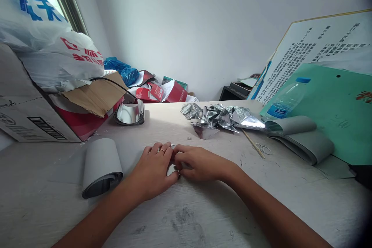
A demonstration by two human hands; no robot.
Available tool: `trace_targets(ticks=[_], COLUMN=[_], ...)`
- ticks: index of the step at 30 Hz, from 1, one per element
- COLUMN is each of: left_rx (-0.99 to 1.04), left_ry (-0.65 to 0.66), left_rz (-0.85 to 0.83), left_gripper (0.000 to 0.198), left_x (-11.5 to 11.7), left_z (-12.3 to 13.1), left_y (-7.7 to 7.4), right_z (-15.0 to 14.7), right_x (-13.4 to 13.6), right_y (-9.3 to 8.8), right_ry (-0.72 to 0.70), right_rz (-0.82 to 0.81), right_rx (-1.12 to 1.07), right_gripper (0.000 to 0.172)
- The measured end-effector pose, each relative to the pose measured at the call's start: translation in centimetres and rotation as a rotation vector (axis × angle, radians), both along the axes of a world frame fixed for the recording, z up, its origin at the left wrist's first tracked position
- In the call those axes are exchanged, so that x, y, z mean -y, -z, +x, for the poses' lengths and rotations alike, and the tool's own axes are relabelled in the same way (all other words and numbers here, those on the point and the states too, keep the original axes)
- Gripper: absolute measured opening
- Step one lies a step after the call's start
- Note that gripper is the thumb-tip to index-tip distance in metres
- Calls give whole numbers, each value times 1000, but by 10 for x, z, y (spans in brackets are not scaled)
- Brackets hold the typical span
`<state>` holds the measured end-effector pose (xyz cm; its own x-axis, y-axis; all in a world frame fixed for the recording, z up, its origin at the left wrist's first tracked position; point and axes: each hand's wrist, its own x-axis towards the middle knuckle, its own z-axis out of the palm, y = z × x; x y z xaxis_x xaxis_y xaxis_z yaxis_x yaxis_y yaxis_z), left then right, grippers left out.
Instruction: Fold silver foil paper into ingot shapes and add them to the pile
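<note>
The left hand [152, 172] and the right hand [200, 162] meet on the worktop [186, 221], and their grip is narrow: the fingers of both close together on a small folded piece of silver foil [171, 169], which is mostly hidden under them. The left hand wears a ring [161, 150].

All other places I give from the heap of folded silver foil [217, 116]. The hands are just in front of it. Nearer and to its left lies a grey roll of foil sheet [101, 166], and left of it stands a curved silver foil piece [129, 112]. To its right are a wooden stick [252, 143], rubber bands [264, 149] and curled grey sheets [302, 139]. Behind these, a clear plastic water bottle [286, 99] with a blue cap lies tilted on a green board [334, 112]. Far left of the heap is a cardboard box [29, 116], with a white plastic bag [55, 58] on top. Behind the heap, a blue plastic bag [122, 69] lies among red paper boxes [162, 93]. I cannot tell what the bags contain.
</note>
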<state>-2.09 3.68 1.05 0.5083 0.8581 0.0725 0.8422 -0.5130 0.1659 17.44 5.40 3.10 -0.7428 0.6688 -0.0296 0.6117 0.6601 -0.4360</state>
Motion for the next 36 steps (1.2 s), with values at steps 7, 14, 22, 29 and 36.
trace_targets(ticks=[7,14,22,29,36], left_rx=[5,-2,-9,-26,-34], left_ry=[0,-5,-6,-8,-7], left_rz=[-6,2,8,2,8], left_gripper=[50,50,50,51,52], left_x=[2,2,3,2,3], left_z=[0,1,3,3,5], left_y=[-2,0,0,0,-1], right_z=[-1,-1,-2,-2,-2], right_x=[0,0,0,0,1], right_y=[0,-1,0,0,0], right_ry=[10,9,5,3,3], right_rz=[2,-5,9,21,15], right_rx=[17,13,26,24,30], right_gripper=[9,9,8,8,8])
